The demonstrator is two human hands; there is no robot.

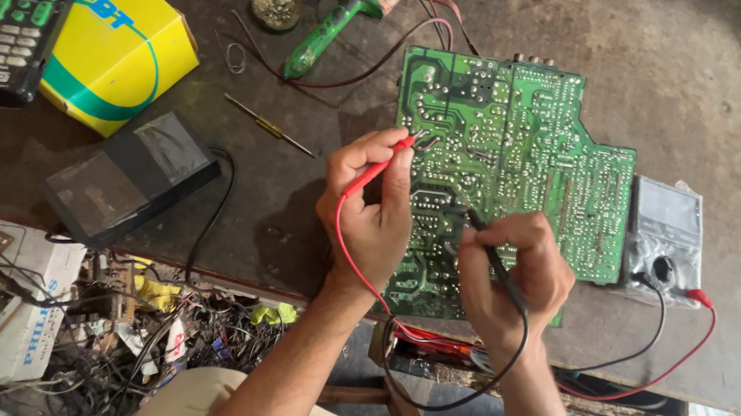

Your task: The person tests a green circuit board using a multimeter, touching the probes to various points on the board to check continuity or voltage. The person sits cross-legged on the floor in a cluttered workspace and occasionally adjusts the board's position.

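Note:
A green circuit board [542, 157] lies solder side up on the dark workbench [624, 39]. My left hand [368, 208] grips a red test probe [382, 163] whose tip touches the board near its left edge. My right hand [512, 282] holds a black test probe [489, 251] with its tip on the board's lower middle. Red and black leads loop below the bench edge and run to a grey multimeter [666, 238] just right of the board.
A black remote [24, 7], a yellow box [119, 44], a black adapter box [132, 176], a small screwdriver [269, 125] and a green-handled brush [334, 21] lie on the left and back. Tangled wires and a white box [16, 318] sit below the bench's front edge.

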